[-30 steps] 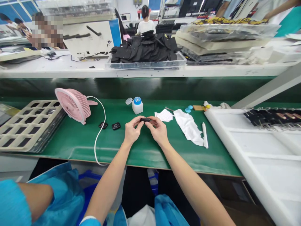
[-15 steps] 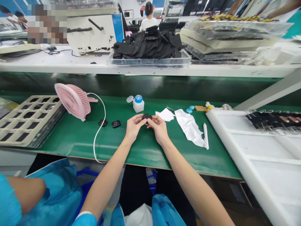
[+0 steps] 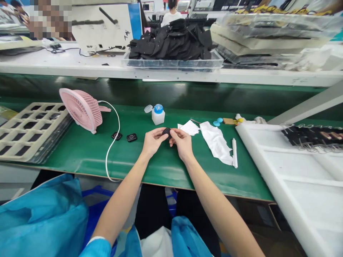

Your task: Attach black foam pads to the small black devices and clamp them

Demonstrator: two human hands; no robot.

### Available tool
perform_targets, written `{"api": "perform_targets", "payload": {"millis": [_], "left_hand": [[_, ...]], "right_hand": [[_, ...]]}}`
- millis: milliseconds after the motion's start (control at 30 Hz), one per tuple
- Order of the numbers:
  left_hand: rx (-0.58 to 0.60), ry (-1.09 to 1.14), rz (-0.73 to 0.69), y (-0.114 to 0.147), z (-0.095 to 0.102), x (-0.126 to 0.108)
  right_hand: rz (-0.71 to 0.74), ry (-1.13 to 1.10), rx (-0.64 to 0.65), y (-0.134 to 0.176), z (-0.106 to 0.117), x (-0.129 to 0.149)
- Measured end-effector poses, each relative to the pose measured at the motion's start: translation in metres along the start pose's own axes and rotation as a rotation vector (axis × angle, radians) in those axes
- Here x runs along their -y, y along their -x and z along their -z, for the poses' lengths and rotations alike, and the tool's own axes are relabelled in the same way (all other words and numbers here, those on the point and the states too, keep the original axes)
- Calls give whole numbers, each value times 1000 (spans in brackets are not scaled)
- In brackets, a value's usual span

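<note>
Over the green mat (image 3: 166, 167), a small black watch case (image 3: 166, 132) is held up, tilted, between both hands. My left hand (image 3: 152, 144) pinches its left side with thumb and fingers. On its right edge, my right hand (image 3: 182, 144) has its thumb and index finger closed; the other fingers curl below. Part of the case is hidden by the fingers. Two similar black cases lie to the left: one (image 3: 132, 137) with a ring mark facing up, the other (image 3: 116, 136) crossed by a white cable (image 3: 109, 151). Just behind my hands stands a white bottle (image 3: 158, 117) with its blue-topped lid flipped open.
A pink fan (image 3: 81, 110) and a beige compartment tray (image 3: 18, 144) stand left. Right are white papers (image 3: 189, 127), a white cloth (image 3: 215, 142), a white stick (image 3: 234, 152), blue finger cots (image 3: 218, 122) and a white foam tray (image 3: 289, 185). A shelf (image 3: 107, 73) runs above, holding a bin of black pieces (image 3: 174, 44).
The watch case has turned to a steeper tilt between my fingers. The camera view has shifted slightly. A neighbour's bare forearm at the lower left has gone out of view.
</note>
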State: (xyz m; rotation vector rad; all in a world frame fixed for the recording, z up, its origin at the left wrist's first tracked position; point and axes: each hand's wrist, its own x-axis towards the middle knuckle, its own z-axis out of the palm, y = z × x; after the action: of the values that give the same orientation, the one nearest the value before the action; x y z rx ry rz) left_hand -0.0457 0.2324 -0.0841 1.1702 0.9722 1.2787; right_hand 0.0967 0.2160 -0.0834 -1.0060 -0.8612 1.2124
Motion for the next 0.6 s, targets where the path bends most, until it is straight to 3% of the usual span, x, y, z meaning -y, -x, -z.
{"api": "perform_targets", "payload": {"millis": [600], "left_hand": [[-6,-8,-12,4,-1,-7]], "right_hand": [[19,49,29,0,2,-4]]}}
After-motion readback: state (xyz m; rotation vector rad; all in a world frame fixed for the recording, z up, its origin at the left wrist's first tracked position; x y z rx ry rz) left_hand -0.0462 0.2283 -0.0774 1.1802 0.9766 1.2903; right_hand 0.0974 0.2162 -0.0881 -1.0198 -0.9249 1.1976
